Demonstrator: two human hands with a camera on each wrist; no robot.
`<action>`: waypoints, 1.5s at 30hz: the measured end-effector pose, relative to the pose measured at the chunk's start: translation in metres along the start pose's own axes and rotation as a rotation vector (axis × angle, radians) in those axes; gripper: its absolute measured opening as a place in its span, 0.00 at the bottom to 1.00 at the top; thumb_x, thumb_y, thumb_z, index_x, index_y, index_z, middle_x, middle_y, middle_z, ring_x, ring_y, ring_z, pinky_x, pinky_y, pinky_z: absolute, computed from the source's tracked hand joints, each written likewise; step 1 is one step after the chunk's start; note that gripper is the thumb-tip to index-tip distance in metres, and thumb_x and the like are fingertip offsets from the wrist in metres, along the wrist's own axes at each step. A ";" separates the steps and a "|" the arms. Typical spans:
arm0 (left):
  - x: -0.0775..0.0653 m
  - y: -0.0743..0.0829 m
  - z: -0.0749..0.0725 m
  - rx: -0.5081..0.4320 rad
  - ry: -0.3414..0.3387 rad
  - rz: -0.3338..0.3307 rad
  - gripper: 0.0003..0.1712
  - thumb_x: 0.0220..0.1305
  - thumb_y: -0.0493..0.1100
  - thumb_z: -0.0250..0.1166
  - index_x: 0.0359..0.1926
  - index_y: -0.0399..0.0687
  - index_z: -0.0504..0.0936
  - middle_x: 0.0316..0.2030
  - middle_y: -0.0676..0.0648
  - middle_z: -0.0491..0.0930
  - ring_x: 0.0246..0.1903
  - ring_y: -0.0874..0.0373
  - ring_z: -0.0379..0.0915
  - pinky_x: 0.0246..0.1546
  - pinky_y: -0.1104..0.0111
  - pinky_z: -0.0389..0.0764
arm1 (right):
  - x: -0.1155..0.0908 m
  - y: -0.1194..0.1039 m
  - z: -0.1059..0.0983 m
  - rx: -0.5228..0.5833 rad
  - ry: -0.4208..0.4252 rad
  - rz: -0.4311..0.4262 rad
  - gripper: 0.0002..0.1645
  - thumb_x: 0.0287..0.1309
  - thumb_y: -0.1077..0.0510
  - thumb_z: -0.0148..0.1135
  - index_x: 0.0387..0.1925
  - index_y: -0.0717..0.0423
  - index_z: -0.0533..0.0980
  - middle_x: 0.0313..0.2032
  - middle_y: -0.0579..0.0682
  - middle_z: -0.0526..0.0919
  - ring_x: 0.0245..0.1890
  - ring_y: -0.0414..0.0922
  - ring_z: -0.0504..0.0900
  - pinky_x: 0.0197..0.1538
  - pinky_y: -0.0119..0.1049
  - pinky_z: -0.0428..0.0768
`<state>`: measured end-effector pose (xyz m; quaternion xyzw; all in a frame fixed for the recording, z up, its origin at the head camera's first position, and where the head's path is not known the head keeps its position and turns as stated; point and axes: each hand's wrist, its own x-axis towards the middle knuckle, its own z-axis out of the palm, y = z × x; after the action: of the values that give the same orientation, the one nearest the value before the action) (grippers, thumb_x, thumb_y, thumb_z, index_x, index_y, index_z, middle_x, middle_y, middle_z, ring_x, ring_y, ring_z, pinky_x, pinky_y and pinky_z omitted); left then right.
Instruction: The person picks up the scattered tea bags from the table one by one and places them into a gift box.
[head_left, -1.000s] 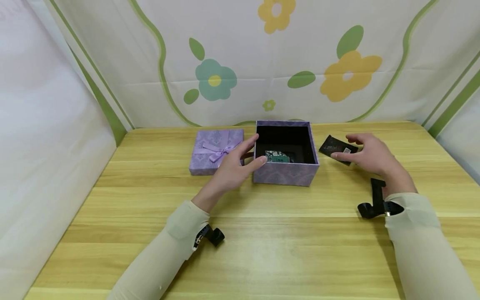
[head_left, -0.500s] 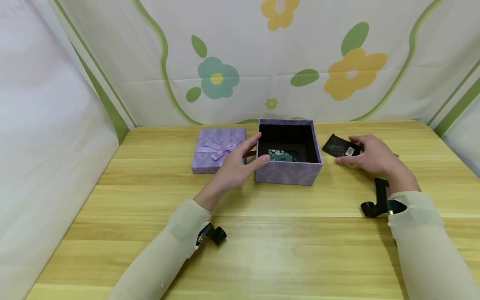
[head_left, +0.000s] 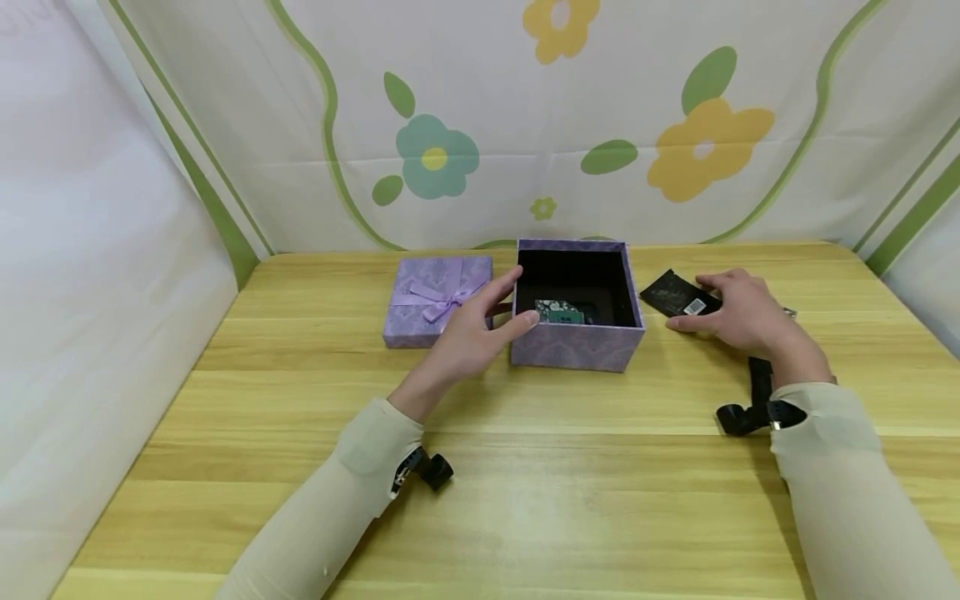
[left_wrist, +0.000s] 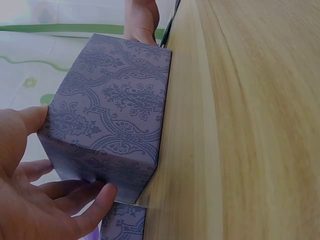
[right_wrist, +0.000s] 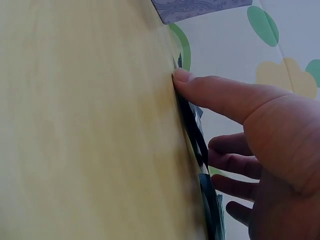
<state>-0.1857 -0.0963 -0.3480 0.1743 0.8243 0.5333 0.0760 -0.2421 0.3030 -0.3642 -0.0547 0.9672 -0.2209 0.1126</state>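
A purple patterned gift box (head_left: 576, 347) stands on the table with its opening up. Inside it lies a green and black floral packet (head_left: 558, 313). My left hand (head_left: 468, 337) rests against the box's left side, thumb at the front left corner and index finger at the rim, its fingers loosely spread. Right of the box, my right hand (head_left: 742, 317) pinches a flat black packet (head_left: 671, 293) with a white barcode label, thumb on its near edge. In the right wrist view a second dark greenish packet (right_wrist: 212, 205) lies under the curled fingers; most of it is hidden in the head view.
The box's purple lid (head_left: 427, 304), with a ribbon bow, lies left of the box, partly behind my left hand. A pale wooden table (head_left: 540, 500) spreads in front. White cloth (head_left: 510, 125) printed with flowers hangs at the table's back edge.
My right hand has closed in on the black packet, which has turned slightly on the table. My left hand keeps its place at the box.
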 end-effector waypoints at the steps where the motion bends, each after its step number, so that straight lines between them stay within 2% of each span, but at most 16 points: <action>1: 0.000 0.000 0.000 0.000 0.000 -0.002 0.42 0.77 0.57 0.64 0.85 0.66 0.57 0.83 0.52 0.59 0.78 0.46 0.65 0.79 0.46 0.64 | 0.000 -0.001 0.000 0.000 0.000 0.000 0.71 0.59 0.24 0.70 0.83 0.66 0.51 0.76 0.80 0.51 0.76 0.80 0.46 0.72 0.79 0.54; 11: -0.001 -0.001 -0.001 -0.001 0.000 -0.011 0.42 0.77 0.57 0.64 0.85 0.67 0.57 0.83 0.52 0.59 0.78 0.46 0.65 0.79 0.46 0.64 | 0.001 -0.004 0.003 0.015 0.018 -0.015 0.65 0.61 0.28 0.71 0.81 0.66 0.58 0.76 0.78 0.53 0.76 0.77 0.49 0.72 0.77 0.56; 17: -0.002 -0.002 -0.001 -0.010 -0.001 -0.013 0.42 0.77 0.56 0.64 0.85 0.66 0.57 0.83 0.52 0.59 0.78 0.46 0.65 0.79 0.46 0.64 | 0.001 -0.004 0.002 0.044 0.050 -0.024 0.61 0.63 0.31 0.71 0.81 0.64 0.58 0.75 0.79 0.54 0.72 0.76 0.57 0.70 0.75 0.61; 30: -0.002 -0.001 -0.001 -0.015 -0.003 -0.008 0.42 0.77 0.56 0.64 0.85 0.66 0.57 0.83 0.53 0.59 0.78 0.46 0.64 0.80 0.46 0.64 | -0.004 -0.016 -0.008 0.117 0.215 -0.094 0.52 0.66 0.40 0.70 0.80 0.64 0.62 0.69 0.75 0.60 0.66 0.71 0.64 0.64 0.68 0.66; 40: -0.001 -0.001 0.000 -0.006 -0.002 -0.008 0.42 0.77 0.57 0.64 0.84 0.68 0.57 0.83 0.53 0.59 0.78 0.48 0.65 0.79 0.47 0.65 | -0.013 -0.033 -0.016 0.143 0.281 -0.124 0.51 0.68 0.38 0.67 0.81 0.59 0.62 0.63 0.71 0.61 0.65 0.70 0.64 0.58 0.65 0.67; 45: -0.001 -0.001 0.000 -0.004 -0.004 -0.009 0.42 0.77 0.57 0.64 0.84 0.68 0.57 0.83 0.52 0.59 0.78 0.47 0.65 0.79 0.46 0.64 | -0.017 -0.042 -0.020 0.166 0.303 -0.148 0.50 0.68 0.40 0.68 0.81 0.58 0.63 0.66 0.71 0.60 0.66 0.70 0.63 0.59 0.64 0.66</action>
<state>-0.1853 -0.0966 -0.3487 0.1716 0.8238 0.5343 0.0803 -0.2280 0.2760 -0.3253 -0.0823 0.9449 -0.3134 -0.0470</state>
